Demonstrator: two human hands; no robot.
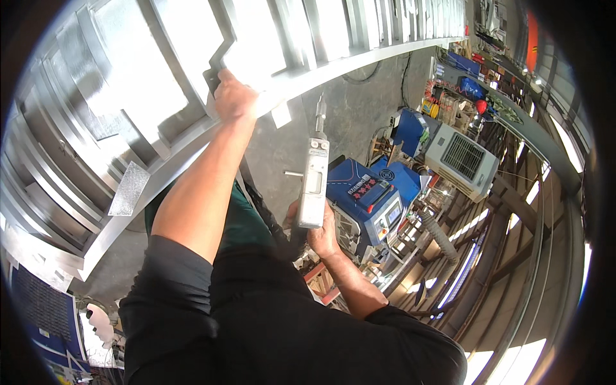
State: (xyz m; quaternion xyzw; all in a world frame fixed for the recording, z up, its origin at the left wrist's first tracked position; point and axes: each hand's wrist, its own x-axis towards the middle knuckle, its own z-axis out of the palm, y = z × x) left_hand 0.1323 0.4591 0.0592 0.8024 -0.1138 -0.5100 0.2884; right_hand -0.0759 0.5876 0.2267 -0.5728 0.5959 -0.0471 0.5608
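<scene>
My right hand is wrapped round the handle of a welding gun, with a silver box-shaped body and a narrow nozzle. The nozzle points up, away from me, and is apart from the metal frame. Reaching forward, my left hand is closed at the near edge of a large bright metal frame with many slats. A small dark piece shows beside its fingers; what they grip is partly hidden. Nearer on the frame lies a small speckled metal plate.
To the right stand a blue machine with a control panel and a grey air cooler with a grille. A ribbed hose runs near them. Grey floor shows beyond the gun. Cluttered goods line the far right.
</scene>
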